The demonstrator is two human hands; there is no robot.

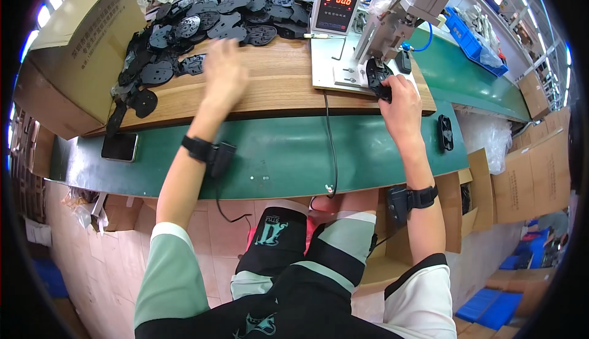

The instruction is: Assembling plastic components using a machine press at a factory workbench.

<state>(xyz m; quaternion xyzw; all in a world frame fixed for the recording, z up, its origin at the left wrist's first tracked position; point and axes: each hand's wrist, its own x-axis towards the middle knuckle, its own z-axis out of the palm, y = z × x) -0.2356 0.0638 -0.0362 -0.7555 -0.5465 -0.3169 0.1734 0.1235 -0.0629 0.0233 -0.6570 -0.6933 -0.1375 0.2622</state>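
My right hand (402,107) pinches the near end of a black plastic part (375,80). That part lies under the head of a metal bench press (388,38), on the press's white base plate (328,63). Over the wooden board (276,72), my left hand (226,74) is smeared by motion, and its fingers do not show clearly. Closest to it is a small black part (191,64) at the edge of a heap of flat black plastic parts (230,25). I cannot see anything held in the left hand.
A counter box with red digits (336,4) stands left of the press. On the green table (276,161) lie a phone (120,147) and another black part (445,133). An open cardboard box (80,63) flanks the heap. A cable (331,136) crosses the table's front.
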